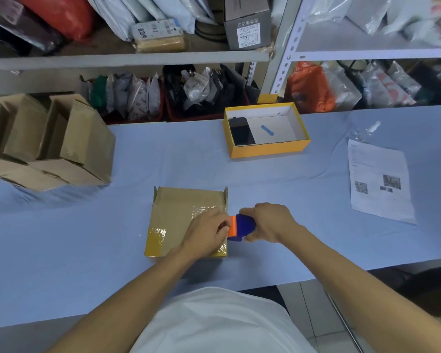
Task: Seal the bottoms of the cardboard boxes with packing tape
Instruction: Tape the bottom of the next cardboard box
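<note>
Table (61, 250): covered in a pale blue sheet, it carries everything below.
Stack of boxes (49, 141): assembled plain cardboard boxes with open flaps, at the table's far left.
Cardboard box (178, 212): brown, lying bottom up near the table's front middle; flaps stand up along the far edge and the far right corner. Glossy clear tape crosses the bottom from left to right, wrinkled, folded down over the left side and shining on the right.
Yellow box (265, 149): open, white inside, holding a dark phone-like item, behind the cardboard box.
Printed sheet (379, 182): flat, far right.
Left hand (205, 234): fingers curled onto the tape at the box's right edge, pressing there.
Right hand (271, 222): wrapped around the tape dispenser.
Tape dispenser (241, 228): blue with an orange front, touching the box's right edge.
</note>
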Motion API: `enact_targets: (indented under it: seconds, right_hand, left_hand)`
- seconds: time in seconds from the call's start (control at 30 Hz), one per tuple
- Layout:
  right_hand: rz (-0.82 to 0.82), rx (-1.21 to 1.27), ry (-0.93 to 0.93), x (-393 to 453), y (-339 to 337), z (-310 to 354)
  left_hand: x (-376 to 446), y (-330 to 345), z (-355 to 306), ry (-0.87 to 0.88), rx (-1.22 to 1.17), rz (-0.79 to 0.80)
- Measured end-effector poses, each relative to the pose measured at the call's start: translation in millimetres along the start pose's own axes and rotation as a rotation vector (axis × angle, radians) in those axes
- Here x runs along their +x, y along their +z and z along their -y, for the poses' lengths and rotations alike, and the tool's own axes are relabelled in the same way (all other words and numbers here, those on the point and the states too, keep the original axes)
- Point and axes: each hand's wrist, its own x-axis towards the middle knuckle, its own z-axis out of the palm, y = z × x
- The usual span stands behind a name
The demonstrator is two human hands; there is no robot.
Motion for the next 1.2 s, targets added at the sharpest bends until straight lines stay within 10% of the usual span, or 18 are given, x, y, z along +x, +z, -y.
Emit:
enact_targets:
  seconds: [0.3, 0.67, 1.2]
  right_hand:
    - [-0.098, 0.233, 0.214, -17, 13, -17]
    - [-0.305, 0.624, -0.060, -47, -3, -3]
    - [-0.207, 0.483, -0.029, -69, 17, -12]
  left_hand:
    - [0, 5, -4, 0.037, 0.149, 0.126]
    - [5, -28, -22, -0.480, -0.930, 0.053]
    - [-35, -59, 16, -0.724, -0.683, -0.153]
